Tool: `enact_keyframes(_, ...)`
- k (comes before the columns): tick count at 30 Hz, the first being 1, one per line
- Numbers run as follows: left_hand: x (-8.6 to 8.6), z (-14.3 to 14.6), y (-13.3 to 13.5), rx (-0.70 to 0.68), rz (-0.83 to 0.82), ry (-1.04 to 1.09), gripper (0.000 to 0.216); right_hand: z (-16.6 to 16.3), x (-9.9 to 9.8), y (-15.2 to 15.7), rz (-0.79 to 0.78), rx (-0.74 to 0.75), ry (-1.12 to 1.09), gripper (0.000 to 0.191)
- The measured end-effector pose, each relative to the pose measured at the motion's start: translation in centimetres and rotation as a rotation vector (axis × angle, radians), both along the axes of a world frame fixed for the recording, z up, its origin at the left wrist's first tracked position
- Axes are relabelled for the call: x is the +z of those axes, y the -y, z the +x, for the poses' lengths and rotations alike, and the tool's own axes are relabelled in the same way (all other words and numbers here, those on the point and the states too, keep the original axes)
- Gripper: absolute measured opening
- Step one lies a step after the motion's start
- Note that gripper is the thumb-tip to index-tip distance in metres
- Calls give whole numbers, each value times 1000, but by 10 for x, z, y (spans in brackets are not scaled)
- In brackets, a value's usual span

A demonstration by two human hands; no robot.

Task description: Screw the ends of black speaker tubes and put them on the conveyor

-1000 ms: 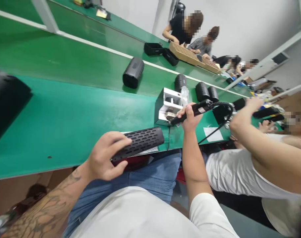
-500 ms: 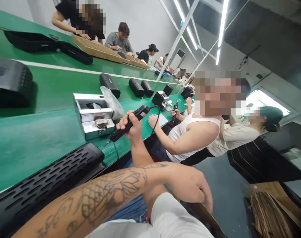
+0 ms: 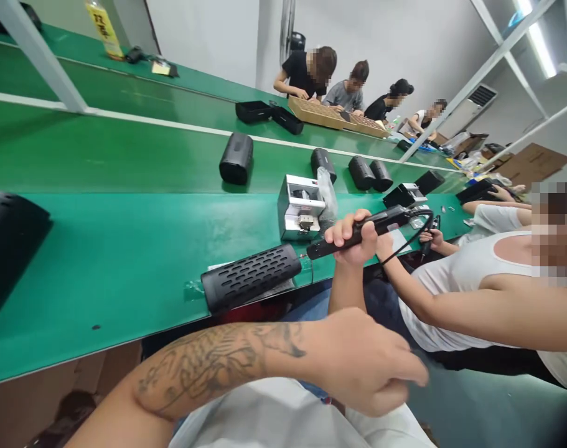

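My right hand is wrapped round a black electric screwdriver, its cord looping away from the rear end. The bit points left, close to the end of a black slotted housing lying at the bench's near edge; whether they touch I cannot tell. Across the front reaches my tattooed left arm, and my left hand is over my lap with its fingers curled in. Anything inside those fingers is hidden. Just beyond the screwdriver stands a silver screw-feeder-like box with a clear plastic bag beside it.
Several black rounded units stand along the green bench, including one behind the box and a large one at left. A co-worker in a white top sits close on my right. White posts rise from the bench.
My view has swung left and the scene has shifted right. My right hand still grips the screwdriver, its bit now nearer the slotted housing's end. My left hand's fingers are more curled.
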State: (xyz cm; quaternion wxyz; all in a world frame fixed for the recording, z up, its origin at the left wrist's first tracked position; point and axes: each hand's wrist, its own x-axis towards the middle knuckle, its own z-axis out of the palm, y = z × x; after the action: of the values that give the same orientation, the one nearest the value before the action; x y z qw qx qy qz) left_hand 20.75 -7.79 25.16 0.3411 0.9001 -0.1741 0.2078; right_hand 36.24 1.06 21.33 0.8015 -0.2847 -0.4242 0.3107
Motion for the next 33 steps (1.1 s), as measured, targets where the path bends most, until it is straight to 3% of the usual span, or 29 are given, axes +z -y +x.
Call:
enact_keyframes(3, -57, -60, -21, 197, 85, 252, 16, -10, 5, 12, 45, 110, 100, 37)
enact_keyframes(5, -92, -103, -38, 361, 121, 318, 28, -19, 6, 17, 93, 227, 149, 26)
enact_keyframes(7, -124, -147, -56, 625, 99, 366, 40, -31, 6, 20, 130, 332, 184, 21)
enact_keyframes(9, -152, -185, -72, 979, 29, 391, 35, -44, 5, 21, 141, 400, 216, 22)
enact_keyframes(11, -176, -213, -85, 1203, -40, 347, 40, -57, 3, 22, 109, 436, 249, 25)
enact_keyframes(14, -199, -232, -98, 1205, -142, 200, 83, -75, 0, 22, 32, 431, 285, 34)
enact_keyframes(17, -209, -232, -103, 1084, -203, 50, 121, -88, -1, 21, -24, 389, 299, 39)
enact_keyframes(19, -211, -229, -104, 1049, -222, -5, 127, -94, -1, 20, -42, 386, 305, 39)
enact_keyframes(29, -202, -227, -102, 1039, -303, -50, 110, -99, -10, 16, -98, 494, 392, 45)
enact_keyframes(33, -200, -226, -102, 1048, -328, -41, 109, -97, -14, 13, -62, 599, 398, 35)
